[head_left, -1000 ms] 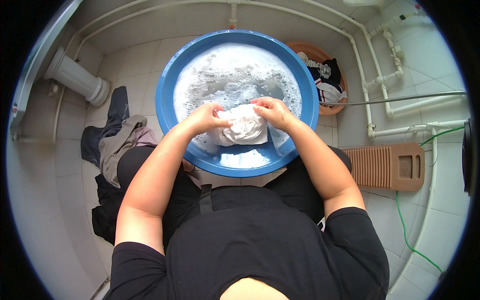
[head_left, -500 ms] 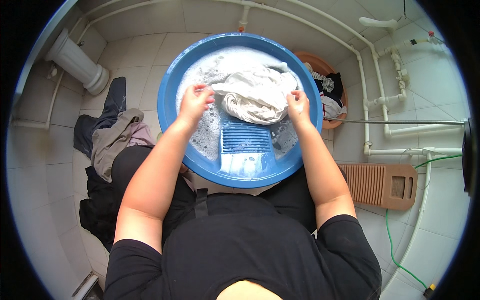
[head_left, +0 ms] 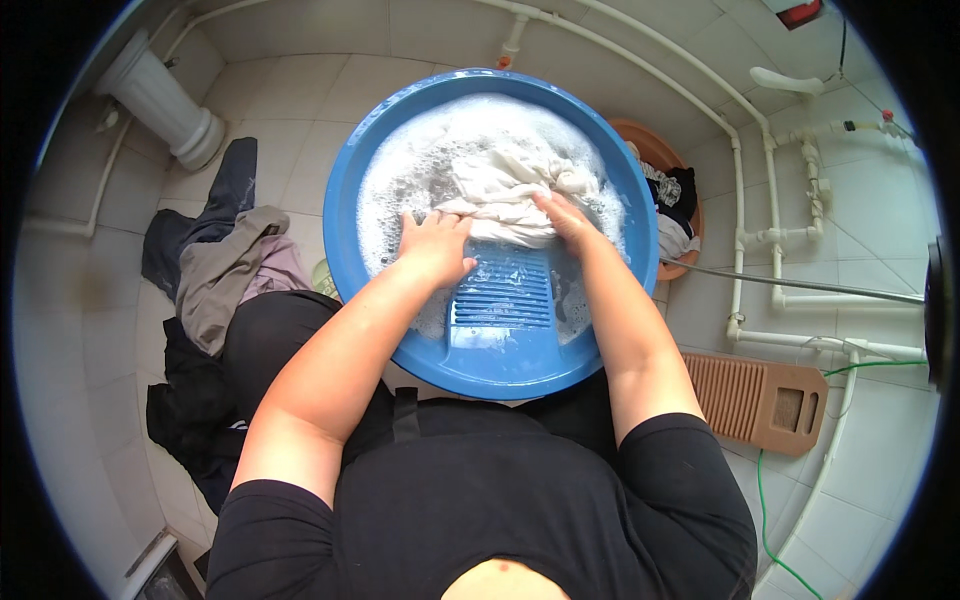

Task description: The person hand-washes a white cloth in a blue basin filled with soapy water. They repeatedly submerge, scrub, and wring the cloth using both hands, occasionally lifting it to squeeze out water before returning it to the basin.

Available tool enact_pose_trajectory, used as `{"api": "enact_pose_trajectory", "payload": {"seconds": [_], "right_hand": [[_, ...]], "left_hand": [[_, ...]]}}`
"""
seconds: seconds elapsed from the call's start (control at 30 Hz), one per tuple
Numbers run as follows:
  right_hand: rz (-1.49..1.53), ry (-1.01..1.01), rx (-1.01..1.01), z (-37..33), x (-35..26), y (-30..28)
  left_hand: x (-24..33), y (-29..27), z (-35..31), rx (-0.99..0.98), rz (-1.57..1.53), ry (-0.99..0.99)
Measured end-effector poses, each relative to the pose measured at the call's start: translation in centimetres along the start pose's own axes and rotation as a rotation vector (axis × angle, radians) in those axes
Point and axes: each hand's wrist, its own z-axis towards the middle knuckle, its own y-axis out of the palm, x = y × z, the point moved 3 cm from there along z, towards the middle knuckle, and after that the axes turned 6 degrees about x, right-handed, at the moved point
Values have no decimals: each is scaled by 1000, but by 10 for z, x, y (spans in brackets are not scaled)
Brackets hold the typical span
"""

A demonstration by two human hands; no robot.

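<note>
A bunched white cloth garment [head_left: 510, 192] lies in sudsy water in the blue washtub [head_left: 345, 180], just beyond the ribbed washboard [head_left: 500, 290] built into the tub's near side. My left hand [head_left: 437, 248] is at the garment's near left edge, fingers spread and fingertips touching it, thumb toward the ridges. Against the garment's right side rests my right hand [head_left: 566, 222], its fingers stretched out over the fabric. Neither hand is wrapped round the cloth. Foam and folds hide the garment's shape.
On the floor at left lie dark trousers [head_left: 215, 215], a grey-brown garment [head_left: 225, 270] and black clothes [head_left: 185, 400]. An orange basin [head_left: 640, 135] of clothes stands behind the tub's right. A brown washboard [head_left: 755, 400], white pipes [head_left: 738, 230] and a green hose [head_left: 768, 530] are at right.
Both hands have come in from the garment's sides and now lie on its near part. The garment has become flatter and sunk lower into the suds. The view has shifted slightly.
</note>
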Motion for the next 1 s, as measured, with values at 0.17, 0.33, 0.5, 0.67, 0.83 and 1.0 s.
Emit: {"api": "enact_pose_trajectory", "payload": {"seconds": [0.17, 0.33, 0.5, 0.67, 0.83, 1.0], "right_hand": [[10, 26, 309, 1, 15, -12], [-977, -251, 528, -19, -15, 0], [-544, -231, 306, -53, -29, 1], [78, -319, 232, -115, -86, 10], [240, -524, 414, -110, -110, -18], [276, -520, 651, -92, -95, -52]], "left_hand": [[-10, -8, 2, -31, -50, -168], [-24, -12, 2, -21, -53, -156], [-21, 1, 4, -137, -48, -64], [-15, -12, -5, 393, 3, 281], [-27, -31, -3, 415, -633, -147], [-47, -33, 4, 685, -979, -379]]}}
